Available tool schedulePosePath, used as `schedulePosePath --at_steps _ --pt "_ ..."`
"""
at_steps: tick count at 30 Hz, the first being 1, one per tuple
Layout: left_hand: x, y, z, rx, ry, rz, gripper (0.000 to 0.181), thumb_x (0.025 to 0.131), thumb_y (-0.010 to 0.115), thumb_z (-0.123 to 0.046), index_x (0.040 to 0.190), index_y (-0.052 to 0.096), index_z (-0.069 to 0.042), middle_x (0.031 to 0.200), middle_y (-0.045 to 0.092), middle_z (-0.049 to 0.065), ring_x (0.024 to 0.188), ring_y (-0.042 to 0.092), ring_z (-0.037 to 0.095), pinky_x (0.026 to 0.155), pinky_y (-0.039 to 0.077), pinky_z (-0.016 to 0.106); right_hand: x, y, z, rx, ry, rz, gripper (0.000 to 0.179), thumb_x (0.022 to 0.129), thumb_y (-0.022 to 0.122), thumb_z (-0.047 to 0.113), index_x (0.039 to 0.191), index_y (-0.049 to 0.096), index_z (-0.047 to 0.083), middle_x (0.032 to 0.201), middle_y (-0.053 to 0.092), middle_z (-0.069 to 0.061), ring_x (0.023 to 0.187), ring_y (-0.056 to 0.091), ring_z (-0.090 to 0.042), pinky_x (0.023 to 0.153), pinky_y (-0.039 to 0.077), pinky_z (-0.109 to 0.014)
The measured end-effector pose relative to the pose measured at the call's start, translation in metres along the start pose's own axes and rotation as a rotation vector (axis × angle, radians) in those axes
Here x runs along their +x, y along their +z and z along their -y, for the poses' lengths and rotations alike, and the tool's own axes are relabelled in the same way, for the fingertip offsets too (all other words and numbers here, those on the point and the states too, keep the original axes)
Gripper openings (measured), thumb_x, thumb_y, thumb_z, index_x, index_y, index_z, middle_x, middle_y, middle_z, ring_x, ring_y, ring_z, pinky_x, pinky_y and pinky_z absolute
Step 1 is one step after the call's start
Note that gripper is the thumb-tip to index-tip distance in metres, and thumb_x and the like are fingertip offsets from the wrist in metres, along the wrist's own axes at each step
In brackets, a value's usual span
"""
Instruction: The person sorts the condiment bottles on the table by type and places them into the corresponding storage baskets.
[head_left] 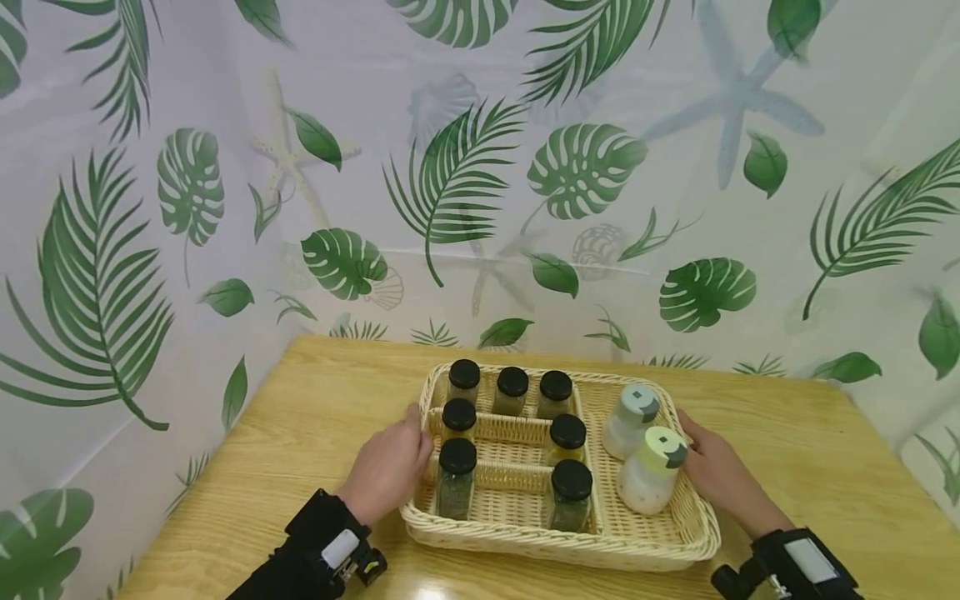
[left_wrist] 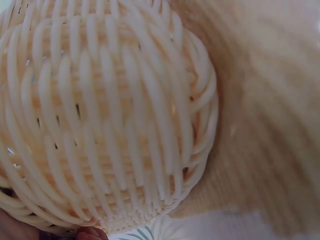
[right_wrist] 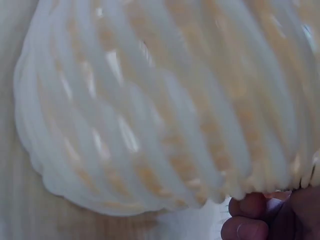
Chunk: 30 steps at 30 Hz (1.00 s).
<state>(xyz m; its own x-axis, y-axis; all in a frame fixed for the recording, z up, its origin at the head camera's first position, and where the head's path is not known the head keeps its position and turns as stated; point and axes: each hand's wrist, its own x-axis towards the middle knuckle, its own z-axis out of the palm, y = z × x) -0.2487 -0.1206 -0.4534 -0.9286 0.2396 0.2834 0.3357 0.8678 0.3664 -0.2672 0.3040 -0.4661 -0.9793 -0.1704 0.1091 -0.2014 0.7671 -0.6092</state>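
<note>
A pale wicker basket with divided compartments sits at the middle of the wooden table. My left hand grips its left end, and my right hand holds the right end. Curled fingertips show under the weave in the right wrist view; in the left wrist view only a bit of the fingers shows below the basket wall. Several black-lidded glass jars stand upright in the left compartments. The right compartment holds a white bottle with a blue-grey cap and another with a yellow cap.
The wooden table extends to both sides of the basket. Behind it and at the sides hangs a white cloth printed with green leaves and starfish. Black bands with small cameras are strapped to both wrists.
</note>
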Motion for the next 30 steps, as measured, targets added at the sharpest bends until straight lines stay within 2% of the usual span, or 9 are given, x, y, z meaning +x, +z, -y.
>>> schedulePosePath --at_steps 5,10,18,20,22,23,26,30 --pt "0.012 0.005 0.005 0.002 0.016 -0.013 0.051 0.094 0.047 -0.010 0.134 0.036 0.020 0.051 0.034 -0.005 0.041 0.033 0.011 0.039 0.023 0.025 0.016 -0.002 -0.004 0.008 -0.005 0.023 0.057 0.104 0.034 0.026 0.148 0.018 -0.006 0.117 0.054 -0.038 0.081 0.062 -0.031 0.068 0.050 -0.047" --pt "0.024 0.010 0.010 0.011 0.015 -0.002 0.045 0.094 0.047 -0.008 0.130 0.039 0.018 0.051 0.035 -0.005 0.040 0.033 0.010 0.039 0.022 0.025 0.031 -0.004 -0.007 -0.005 0.001 0.036 0.056 0.103 0.033 0.026 0.148 0.019 -0.005 0.138 0.034 -0.037 0.110 0.048 -0.045 0.086 0.043 -0.061" --pt "0.046 0.013 0.010 -0.030 0.002 0.003 0.047 0.094 0.046 -0.009 0.132 0.038 0.019 0.050 0.034 -0.004 0.039 0.032 0.012 0.039 0.021 0.026 0.050 -0.011 -0.017 -0.024 0.034 0.043 0.055 0.103 0.032 0.024 0.149 0.018 -0.001 0.139 0.032 -0.037 0.120 0.036 -0.047 0.092 0.037 -0.064" --pt "0.052 0.015 0.010 -0.027 0.004 0.002 0.049 0.094 0.046 -0.009 0.133 0.037 0.020 0.050 0.033 -0.004 0.040 0.032 0.011 0.039 0.021 0.026 0.053 -0.013 -0.019 -0.019 0.039 0.040 0.055 0.103 0.032 0.025 0.150 0.019 0.001 0.138 0.036 -0.036 0.111 0.046 -0.045 0.085 0.044 -0.059" --pt "0.057 0.016 0.011 -0.021 0.012 0.007 0.048 0.093 0.046 -0.008 0.132 0.037 0.020 0.050 0.032 -0.004 0.040 0.031 0.012 0.040 0.021 0.026 0.056 -0.014 -0.020 -0.010 0.048 0.036 0.055 0.103 0.033 0.027 0.151 0.019 0.003 0.134 0.040 -0.036 0.088 0.059 -0.039 0.067 0.050 -0.050" --pt "0.060 0.016 0.011 -0.019 0.014 0.008 0.048 0.093 0.046 -0.007 0.131 0.037 0.020 0.051 0.032 -0.004 0.041 0.032 0.012 0.040 0.021 0.026 0.057 -0.015 -0.021 -0.009 0.049 0.035 0.056 0.103 0.033 0.028 0.151 0.019 0.004 0.133 0.042 -0.037 0.079 0.060 -0.033 0.061 0.049 -0.044" --pt "0.065 0.016 0.012 -0.019 0.015 0.017 0.047 0.093 0.046 -0.007 0.131 0.038 0.020 0.051 0.033 -0.003 0.041 0.033 0.013 0.041 0.021 0.027 0.063 -0.014 -0.022 0.020 0.068 0.034 0.056 0.102 0.034 0.029 0.151 0.019 0.006 0.121 0.052 -0.037 0.049 0.051 -0.022 0.043 0.042 -0.036" --pt "0.071 0.015 0.016 -0.005 -0.015 0.024 0.049 0.095 0.046 -0.009 0.134 0.037 0.019 0.051 0.034 -0.002 0.042 0.034 0.015 0.041 0.022 0.027 0.073 -0.011 -0.022 0.053 0.080 0.040 0.056 0.102 0.036 0.028 0.151 0.021 0.007 0.108 0.059 -0.035 0.039 0.045 -0.018 0.038 0.041 -0.034"
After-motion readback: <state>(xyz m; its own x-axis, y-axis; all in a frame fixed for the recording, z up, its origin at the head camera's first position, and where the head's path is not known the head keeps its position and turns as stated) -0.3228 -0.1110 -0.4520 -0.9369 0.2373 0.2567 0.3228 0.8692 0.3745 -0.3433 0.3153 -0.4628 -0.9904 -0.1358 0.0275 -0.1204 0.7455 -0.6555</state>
